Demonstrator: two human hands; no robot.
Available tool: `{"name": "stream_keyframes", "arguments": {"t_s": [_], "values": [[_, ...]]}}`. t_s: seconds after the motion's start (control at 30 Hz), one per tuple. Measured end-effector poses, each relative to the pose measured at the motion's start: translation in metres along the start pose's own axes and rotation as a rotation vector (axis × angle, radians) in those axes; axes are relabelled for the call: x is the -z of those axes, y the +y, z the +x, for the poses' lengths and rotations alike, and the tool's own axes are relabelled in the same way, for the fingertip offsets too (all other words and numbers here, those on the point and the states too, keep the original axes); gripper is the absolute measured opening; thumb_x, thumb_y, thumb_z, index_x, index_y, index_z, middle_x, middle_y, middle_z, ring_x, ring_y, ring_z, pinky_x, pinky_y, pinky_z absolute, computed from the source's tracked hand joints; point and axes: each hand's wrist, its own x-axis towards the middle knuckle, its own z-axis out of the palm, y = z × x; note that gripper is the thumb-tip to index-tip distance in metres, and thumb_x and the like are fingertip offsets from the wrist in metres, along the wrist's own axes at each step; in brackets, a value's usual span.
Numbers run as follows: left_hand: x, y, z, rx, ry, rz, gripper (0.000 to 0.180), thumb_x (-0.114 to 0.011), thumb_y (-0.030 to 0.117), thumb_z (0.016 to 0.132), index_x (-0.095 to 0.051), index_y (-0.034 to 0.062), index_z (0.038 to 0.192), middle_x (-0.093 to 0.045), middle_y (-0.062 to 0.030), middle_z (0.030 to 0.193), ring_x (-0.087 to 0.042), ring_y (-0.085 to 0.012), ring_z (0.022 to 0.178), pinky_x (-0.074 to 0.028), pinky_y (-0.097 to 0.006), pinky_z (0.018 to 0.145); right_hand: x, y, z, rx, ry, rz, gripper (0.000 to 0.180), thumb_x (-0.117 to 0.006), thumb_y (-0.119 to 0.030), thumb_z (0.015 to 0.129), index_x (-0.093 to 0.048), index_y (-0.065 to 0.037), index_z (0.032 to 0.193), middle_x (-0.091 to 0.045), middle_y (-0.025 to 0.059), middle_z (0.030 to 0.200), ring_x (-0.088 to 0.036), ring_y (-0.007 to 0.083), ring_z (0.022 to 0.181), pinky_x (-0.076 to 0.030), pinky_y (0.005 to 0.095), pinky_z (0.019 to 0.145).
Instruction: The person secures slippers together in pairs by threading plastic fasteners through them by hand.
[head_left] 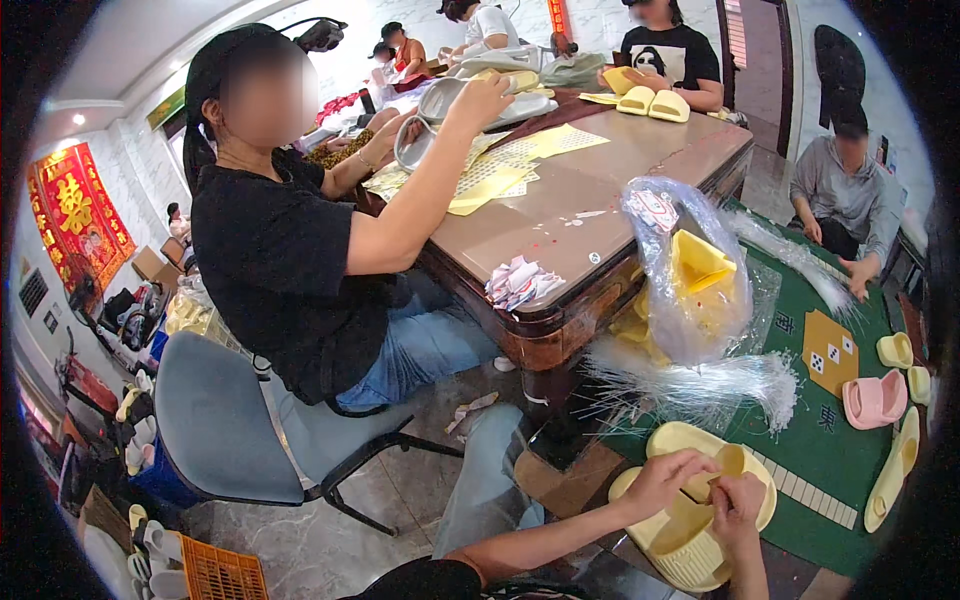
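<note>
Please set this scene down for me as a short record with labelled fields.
Left hand: at the pale yellow slippers; exact grip unclear
Right hand: at the same pair, close beside the left
Surface: green tabletop
Nearby: clear strands, plastic bag with yellow pieces inside
Far right: pink slipper
Co-worker: person in black top, seated at the brown table

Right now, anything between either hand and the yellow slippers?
Nothing visible. The left hand and right hand are both at the yellow slippers, close together over them. The bundle of clear strands lies beyond the slippers, not between.
</note>
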Motion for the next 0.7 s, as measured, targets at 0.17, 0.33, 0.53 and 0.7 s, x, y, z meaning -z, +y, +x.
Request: {"name": "stream_keyframes", "arguments": {"t_s": [0.17, 0.33, 0.53, 0.7], "values": [[0.021, 0.030, -0.005, 0.121, 0.209, -0.318, 0.030, -0.037, 0.026, 0.097, -0.052, -0.0005, 0.098, -0.061, -0.0068, 0.088, -0.061, -0.0144, 0.087, -0.048, -0.028, 0.084, -0.001, 0.002, -0.003, -0.055, 0.014, 0.102, 0.013, -0.061, 0.003, 0.066, -0.058, -0.008, 0.073, -0.051, -0.0011, 0.050, -0.049, 0.0184, 0.050, -0.036, 0.0324, 0.054], [0.044, 0.052, -0.012, 0.011, 0.378, -0.372, 0.029, -0.038, 0.023, 0.097, -0.051, -0.0021, 0.102, -0.055, -0.0034, 0.073, -0.060, -0.0132, 0.077, -0.049, -0.025, 0.075, 0.000, 0.001, 0.001, 0.036, 0.017, 0.076, 0.015, -0.064, 0.000, 0.064, -0.059, -0.008, 0.075, -0.050, 0.0031, 0.053, -0.048, 0.0210, 0.046, -0.034, 0.0321, 0.048], [0.053, 0.078, -0.016, -0.131, 0.491, -0.364, 0.024, -0.039, 0.019, 0.097, -0.050, -0.0023, 0.101, -0.050, -0.0025, 0.065, -0.055, -0.0137, 0.066, -0.047, -0.027, 0.067, 0.000, 0.007, 0.006, 0.099, -0.137, 0.152, 0.019, -0.063, 0.000, 0.055, -0.062, -0.009, 0.071, -0.053, 0.0018, 0.052, -0.052, 0.0194, 0.047, -0.034, 0.0327, 0.047], [0.061, 0.089, -0.020, -0.155, 0.515, -0.366, 0.023, -0.039, 0.019, 0.096, -0.051, -0.0007, 0.098, -0.045, -0.0023, 0.064, -0.048, -0.0125, 0.061, -0.049, -0.032, 0.067, 0.003, 0.006, 0.008, 0.063, -0.233, 0.206, 0.017, -0.063, 0.000, 0.052, -0.064, -0.011, 0.064, -0.055, 0.0007, 0.050, -0.052, 0.0186, 0.045, -0.035, 0.0312, 0.047]]}}
